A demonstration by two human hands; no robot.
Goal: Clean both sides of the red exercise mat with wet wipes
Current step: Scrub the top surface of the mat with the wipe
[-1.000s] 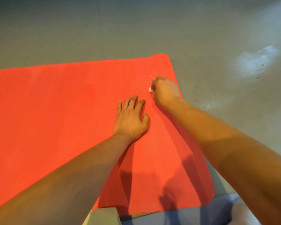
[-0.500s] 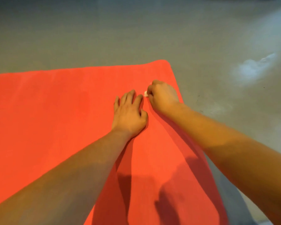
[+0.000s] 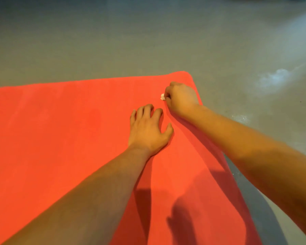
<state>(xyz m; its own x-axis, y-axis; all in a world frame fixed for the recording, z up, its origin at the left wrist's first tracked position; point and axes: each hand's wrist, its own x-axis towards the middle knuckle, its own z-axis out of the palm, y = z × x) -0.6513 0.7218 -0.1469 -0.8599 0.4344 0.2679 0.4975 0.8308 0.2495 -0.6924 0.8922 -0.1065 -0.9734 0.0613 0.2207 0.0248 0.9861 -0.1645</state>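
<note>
Right hand [image 3: 181,99] clenched round wadded wet wipe [image 3: 162,97], pressed on red mat [image 3: 60,129] near far right corner. Left hand [image 3: 148,128] spread empty, braced on mat beside. Mat laid flat on floor [image 3: 113,41]. Upper side judged mid-wipe; underside left.

Right hand [image 3: 181,99] with wipe [image 3: 162,96] on mat [image 3: 60,138]
</note>
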